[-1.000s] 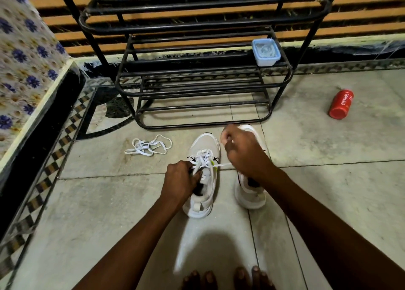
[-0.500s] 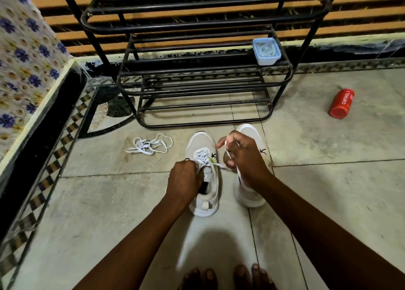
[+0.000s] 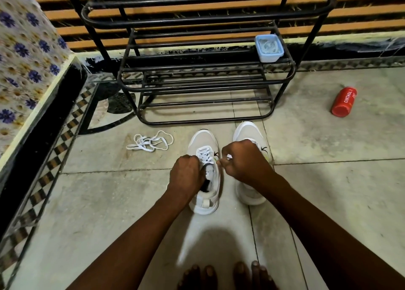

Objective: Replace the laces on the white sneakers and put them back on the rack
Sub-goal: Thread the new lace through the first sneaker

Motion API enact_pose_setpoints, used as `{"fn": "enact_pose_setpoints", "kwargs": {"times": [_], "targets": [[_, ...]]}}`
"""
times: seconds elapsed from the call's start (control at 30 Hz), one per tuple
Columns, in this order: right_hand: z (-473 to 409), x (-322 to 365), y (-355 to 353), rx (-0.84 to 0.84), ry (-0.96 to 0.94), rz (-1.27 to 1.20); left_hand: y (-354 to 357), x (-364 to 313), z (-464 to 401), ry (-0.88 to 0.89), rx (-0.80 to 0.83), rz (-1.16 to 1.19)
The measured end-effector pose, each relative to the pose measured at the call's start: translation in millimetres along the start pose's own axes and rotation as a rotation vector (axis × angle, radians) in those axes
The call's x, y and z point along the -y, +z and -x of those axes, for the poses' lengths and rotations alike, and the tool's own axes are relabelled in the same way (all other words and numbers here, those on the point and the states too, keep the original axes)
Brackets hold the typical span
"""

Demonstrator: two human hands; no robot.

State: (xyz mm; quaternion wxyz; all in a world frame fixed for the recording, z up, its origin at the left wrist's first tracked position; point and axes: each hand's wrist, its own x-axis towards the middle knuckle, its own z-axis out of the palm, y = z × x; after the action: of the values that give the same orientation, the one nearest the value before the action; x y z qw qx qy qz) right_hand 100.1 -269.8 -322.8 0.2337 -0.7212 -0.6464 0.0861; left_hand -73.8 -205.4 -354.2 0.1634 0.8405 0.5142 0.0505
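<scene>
White lace [image 3: 205, 154] now runs short to the right hand [image 3: 245, 161], which has dropped close beside the left sneaker [image 3: 205, 175] and pinches the lace end. Left hand [image 3: 186, 175] still grips that sneaker's collar; both sneakers stand on the floor [image 3: 109, 202] before the rack [image 3: 206, 79], the right sneaker [image 3: 249, 136] behind the right hand.

Black metal rack [image 3: 197, 85], matt tile floor [image 3: 109, 202], cloth laces [image 3: 149, 141]

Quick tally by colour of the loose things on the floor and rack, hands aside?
White: 3, left sneaker, right sneaker, loose lace bundle
Red: 1, Cinthol bottle
Light blue: 1, container on the black rack
Total: 5
</scene>
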Motion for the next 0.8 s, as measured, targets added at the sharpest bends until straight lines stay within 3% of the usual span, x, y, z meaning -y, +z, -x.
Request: {"fn": "enact_pose_setpoints", "kwargs": {"times": [0.4, 0.67, 0.8], "targets": [[3, 14, -26, 0.064, -0.043, -0.133, 0, 2, -2, 0.035, 0.007, 0.040], [7, 6, -23, -0.022, 0.076, -0.187, -12, 31, 8, -0.161, 0.028, 0.492], [5, 7, -23, 0.002, 0.122, -0.272, -16, 38, 6, -0.160, 0.082, 0.805]]}}
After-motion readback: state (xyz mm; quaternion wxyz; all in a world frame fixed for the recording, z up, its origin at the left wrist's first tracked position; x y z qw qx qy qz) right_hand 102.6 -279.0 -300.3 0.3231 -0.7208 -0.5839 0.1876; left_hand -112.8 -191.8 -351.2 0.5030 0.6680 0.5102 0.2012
